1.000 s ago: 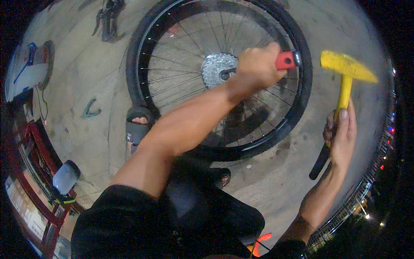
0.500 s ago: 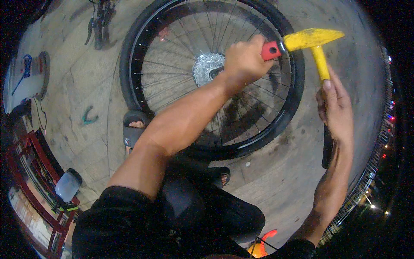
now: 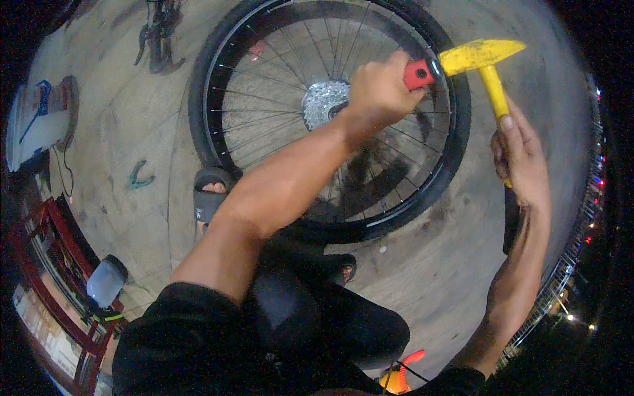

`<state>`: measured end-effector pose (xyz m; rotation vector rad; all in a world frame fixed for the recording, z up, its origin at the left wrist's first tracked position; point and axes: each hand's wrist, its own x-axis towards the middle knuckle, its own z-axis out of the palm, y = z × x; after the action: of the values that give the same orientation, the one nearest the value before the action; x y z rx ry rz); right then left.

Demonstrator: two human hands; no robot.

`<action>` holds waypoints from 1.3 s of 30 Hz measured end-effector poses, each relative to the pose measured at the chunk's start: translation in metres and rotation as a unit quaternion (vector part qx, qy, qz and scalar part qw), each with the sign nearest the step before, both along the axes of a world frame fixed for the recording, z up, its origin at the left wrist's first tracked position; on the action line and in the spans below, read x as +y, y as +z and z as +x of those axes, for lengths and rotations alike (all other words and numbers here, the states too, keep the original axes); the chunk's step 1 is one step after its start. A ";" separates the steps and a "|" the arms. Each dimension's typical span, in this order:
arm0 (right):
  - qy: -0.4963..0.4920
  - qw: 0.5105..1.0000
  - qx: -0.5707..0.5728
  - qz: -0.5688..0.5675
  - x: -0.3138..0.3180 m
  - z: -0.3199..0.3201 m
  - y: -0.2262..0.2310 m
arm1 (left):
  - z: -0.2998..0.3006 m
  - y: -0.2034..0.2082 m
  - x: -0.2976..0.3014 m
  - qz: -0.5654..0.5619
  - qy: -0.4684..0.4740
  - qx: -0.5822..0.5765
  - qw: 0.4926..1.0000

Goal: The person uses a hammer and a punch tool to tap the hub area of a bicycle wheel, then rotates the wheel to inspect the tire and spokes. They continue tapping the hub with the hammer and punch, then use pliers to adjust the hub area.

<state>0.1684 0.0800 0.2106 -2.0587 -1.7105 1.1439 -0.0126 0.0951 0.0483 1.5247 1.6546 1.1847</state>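
My left hand (image 3: 382, 91) is closed around a red-handled tool (image 3: 418, 74) with a hole near its dark, round end. The tool's other end is hidden by my fist. In my right hand (image 3: 526, 155) is a yellow hammer (image 3: 483, 55), gripped by its handle. One end of the hammer's head is right at the dark end of the red handle; I cannot tell whether they touch. Beneath my left arm lies a bicycle wheel (image 3: 200, 99) with a black tyre. A silver cassette (image 3: 320, 107) sits at its hub, partly behind my left wrist.
Green-handled pliers (image 3: 140, 175) lie on the paved ground left of the wheel. Farther left are a whitish tub (image 3: 39, 129) and a dark red frame (image 3: 63, 231). My sandalled foot (image 3: 211, 191) is by the tyre. An orange object (image 3: 397, 381) is at the lower edge.
The wheel and ground have shifted slightly right in the picture. My right hand and the hammer handle have moved a little rightward. Both grips stay the same.
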 end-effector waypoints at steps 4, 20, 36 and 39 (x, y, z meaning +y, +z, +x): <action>-0.074 0.995 0.023 0.063 -0.001 -0.003 0.009 | 0.000 0.000 0.000 0.004 -0.005 -0.012 1.000; 0.055 0.996 -0.051 0.042 0.024 -0.016 0.014 | -0.006 -0.006 0.003 0.006 0.022 0.004 1.000; 0.119 0.986 -0.119 -0.002 0.032 -0.046 0.052 | -0.012 -0.001 0.010 0.025 0.066 -0.091 0.993; 0.029 0.997 0.035 -0.065 0.039 -0.038 0.074 | -0.037 -0.018 0.020 0.047 0.113 -0.119 0.985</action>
<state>0.1304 0.1194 0.2846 -2.0287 -1.7152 1.3621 -0.0500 0.1150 0.0299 1.2145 1.6598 1.5206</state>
